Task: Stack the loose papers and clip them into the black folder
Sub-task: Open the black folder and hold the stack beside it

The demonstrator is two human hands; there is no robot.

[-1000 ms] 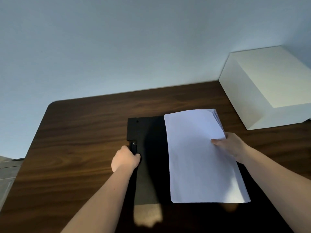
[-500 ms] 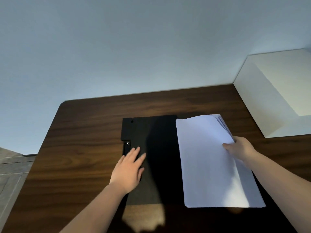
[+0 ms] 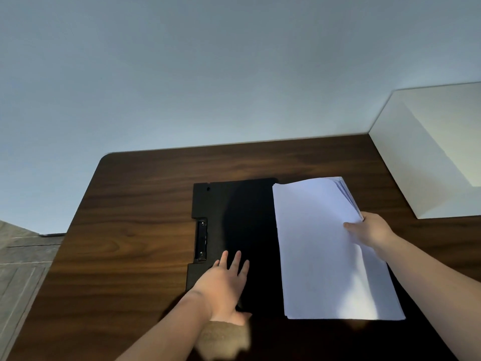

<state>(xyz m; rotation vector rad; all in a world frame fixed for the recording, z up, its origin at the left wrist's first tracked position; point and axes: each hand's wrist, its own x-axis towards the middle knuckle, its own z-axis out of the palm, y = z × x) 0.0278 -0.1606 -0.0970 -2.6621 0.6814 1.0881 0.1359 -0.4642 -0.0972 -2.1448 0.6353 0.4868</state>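
A dark wooden table (image 3: 125,230) fills the lower scene, with tiled floor (image 3: 20,256) beyond its left edge. Toward the middle lies the black folder (image 3: 234,217), open and flat on the tabletop, its metal clip (image 3: 201,239) running along the folder's left edge. The left hand (image 3: 223,287) rests palm down on the near left part of the folder, fingers spread flat and gripping nothing, its fingertips just near of the clip. To the right, the stack of white papers (image 3: 325,251) lies over the folder's right side, the sheets fanned slightly apart at the far right corner. The right hand (image 3: 369,231) pinches the stack's right edge, thumb on top and fingers underneath, lifting that edge a little. At the far right of the table stands a white box (image 3: 429,162) against the pale wall (image 3: 208,74).
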